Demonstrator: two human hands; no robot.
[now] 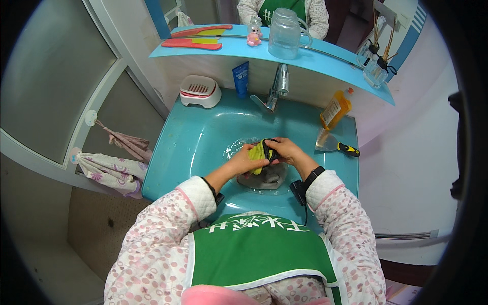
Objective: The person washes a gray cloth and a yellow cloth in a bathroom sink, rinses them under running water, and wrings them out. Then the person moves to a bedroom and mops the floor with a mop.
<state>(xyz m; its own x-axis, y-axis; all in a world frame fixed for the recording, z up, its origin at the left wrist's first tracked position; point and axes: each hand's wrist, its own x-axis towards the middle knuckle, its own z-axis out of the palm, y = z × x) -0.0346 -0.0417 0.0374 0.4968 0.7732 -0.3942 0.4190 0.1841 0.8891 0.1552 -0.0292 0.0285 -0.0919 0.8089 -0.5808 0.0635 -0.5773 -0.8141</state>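
Over the basin of a teal washbasin [179, 152], my two hands hold a yellow-green cloth with black edging [259, 153]. My left hand [244, 159] grips its left side, thumb across the front. On the other side my right hand [286, 149] pinches the dark edge. Just beneath lies a grey wet cloth [267, 179] in shallow water at the bottom of the basin. Part of it is hidden by my hands. Behind the basin stands a chrome faucet [280, 82]; I cannot see any water running from it.
A scraper [335, 146] and a bottle of orange liquid [336, 108] rest on the right rim. At the back left are a soap dish [200, 91] and a blue tube [241, 80]. Overhead, a blue shelf [236, 49] holds a glass mug [284, 36], combs [192, 44] and a reed diffuser [377, 70].
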